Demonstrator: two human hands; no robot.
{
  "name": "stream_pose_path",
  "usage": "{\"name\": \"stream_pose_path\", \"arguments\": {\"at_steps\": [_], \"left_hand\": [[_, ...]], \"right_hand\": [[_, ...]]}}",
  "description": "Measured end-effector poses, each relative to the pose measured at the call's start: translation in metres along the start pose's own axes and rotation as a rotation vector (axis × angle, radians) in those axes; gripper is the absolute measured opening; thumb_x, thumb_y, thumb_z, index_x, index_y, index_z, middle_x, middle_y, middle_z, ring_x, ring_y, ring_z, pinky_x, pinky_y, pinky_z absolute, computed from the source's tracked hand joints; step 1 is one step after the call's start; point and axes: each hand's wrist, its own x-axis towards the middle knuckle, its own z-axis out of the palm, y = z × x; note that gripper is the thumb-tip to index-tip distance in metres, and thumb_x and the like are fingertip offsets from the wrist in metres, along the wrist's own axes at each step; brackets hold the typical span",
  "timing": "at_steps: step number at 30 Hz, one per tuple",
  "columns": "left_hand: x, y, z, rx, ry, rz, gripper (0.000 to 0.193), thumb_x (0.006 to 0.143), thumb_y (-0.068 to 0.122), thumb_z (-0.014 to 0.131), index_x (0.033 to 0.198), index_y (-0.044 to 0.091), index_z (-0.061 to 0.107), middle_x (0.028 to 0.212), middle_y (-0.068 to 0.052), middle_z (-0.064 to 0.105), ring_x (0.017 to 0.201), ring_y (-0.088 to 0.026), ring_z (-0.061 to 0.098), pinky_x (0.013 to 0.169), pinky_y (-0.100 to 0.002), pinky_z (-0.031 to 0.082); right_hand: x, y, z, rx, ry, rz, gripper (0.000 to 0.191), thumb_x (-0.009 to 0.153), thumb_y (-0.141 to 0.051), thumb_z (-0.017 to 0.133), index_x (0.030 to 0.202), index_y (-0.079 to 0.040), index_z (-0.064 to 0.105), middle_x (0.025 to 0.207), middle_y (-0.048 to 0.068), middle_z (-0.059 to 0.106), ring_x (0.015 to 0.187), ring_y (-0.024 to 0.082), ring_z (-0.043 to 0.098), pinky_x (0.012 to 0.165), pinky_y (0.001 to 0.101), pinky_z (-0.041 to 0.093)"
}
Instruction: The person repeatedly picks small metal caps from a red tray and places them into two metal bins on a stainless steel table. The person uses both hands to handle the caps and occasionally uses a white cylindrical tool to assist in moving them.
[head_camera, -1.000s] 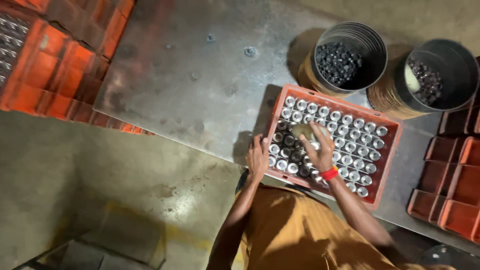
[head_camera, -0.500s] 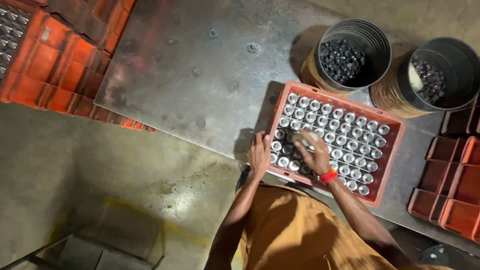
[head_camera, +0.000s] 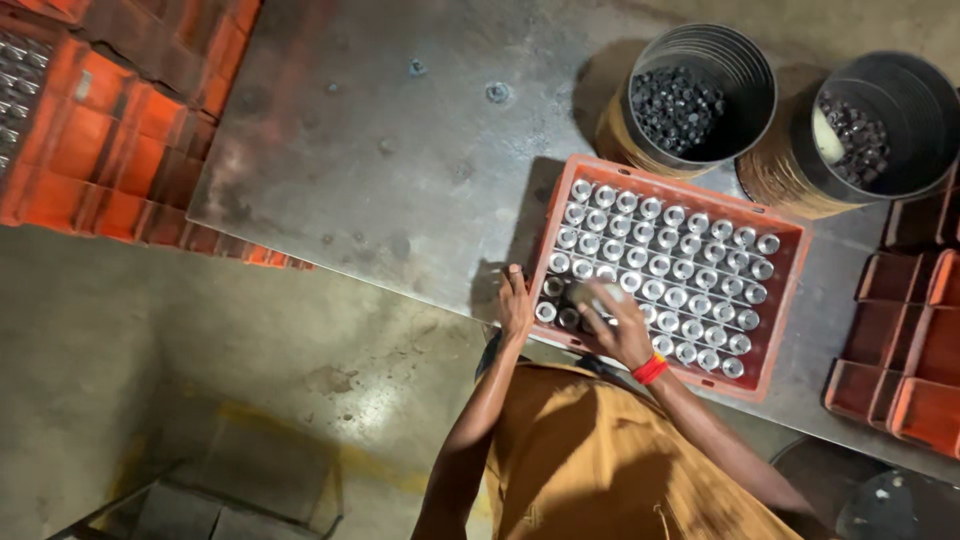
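Far to the left, stacked orange crates (head_camera: 120, 130) sit against the edge of the grey metal table (head_camera: 400, 150), one of them at the far left edge showing rows of shiny cylinders. Below the table on the near side the concrete floor (head_camera: 200, 370) shows a dull stain.

Moving right, the person's left hand (head_camera: 516, 305) rests on the near left rim of an orange crate (head_camera: 785, 300) that lies flat on the table. The fingers are laid along the rim and the thumb side faces the crate; I cannot tell whether the hand grips the rim or only presses on it.

Just beside it, the right hand (head_camera: 618, 325) reaches into the near left corner of the same crate, palm down, fingers bent over the metal cylinders (head_camera: 690, 270) that stand upright in close rows and fill the crate. The fingers seem to close around one cylinder, but the hand covers it and I cannot be sure. A red band (head_camera: 650, 369) circles that wrist. The person wears a mustard-coloured shirt (head_camera: 600, 460).

Beyond the crate, on the far side, a round metal bucket (head_camera: 745, 80) holds small dark parts. To its right a second bucket (head_camera: 925, 120) holds more, with something pale inside it. At the right edge, more empty orange crates (head_camera: 910, 350) are stacked.
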Motion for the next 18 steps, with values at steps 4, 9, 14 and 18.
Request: {"name": "stream_pose_path", "arguments": {"at_steps": [4,9,14,18], "left_hand": [[-0.002,0.005,-0.006,0.582,0.128,0.587,0.071,0.103,0.058,0.04,0.128,-0.007,0.057,0.113,-0.037,0.065,0.094,-0.053,0.063,0.078,-0.054,0.05],[-0.011,0.015,-0.011,0.103,0.006,0.09,0.061,0.105,0.053,0.035,0.125,0.001,0.06,0.108,-0.031,0.069,0.101,-0.053,0.063,0.086,-0.057,0.048],[-0.01,0.014,-0.011,0.138,0.011,0.099,0.059,0.105,0.052,0.037,0.122,0.001,0.061,0.11,-0.031,0.069,0.103,-0.054,0.062,0.088,-0.058,0.047],[-0.006,0.002,-0.001,0.212,0.017,0.094,0.059,0.105,0.051,0.037,0.127,0.001,0.058,0.111,-0.033,0.066,0.104,-0.055,0.06,0.088,-0.06,0.045]], "right_hand": [[-0.017,-0.006,0.007,0.022,-0.057,0.12,0.046,0.088,-0.01,0.081,0.13,-0.003,0.065,0.119,0.016,0.07,0.097,0.03,0.067,0.083,0.0378,0.054],[-0.02,-0.007,0.024,0.053,-0.39,0.021,0.043,0.091,-0.013,0.076,0.134,-0.011,0.067,0.128,0.017,0.068,0.098,0.032,0.072,0.079,0.0389,0.057],[-0.039,-0.002,0.0,0.044,-0.049,-0.126,0.045,0.097,-0.013,0.072,0.14,-0.008,0.059,0.132,0.02,0.064,0.113,0.037,0.069,0.088,0.038,0.059],[-0.039,0.002,-0.012,-0.049,-0.332,0.071,0.046,0.089,-0.011,0.074,0.134,-0.01,0.066,0.129,0.022,0.068,0.1,0.033,0.073,0.076,0.037,0.059]]}}
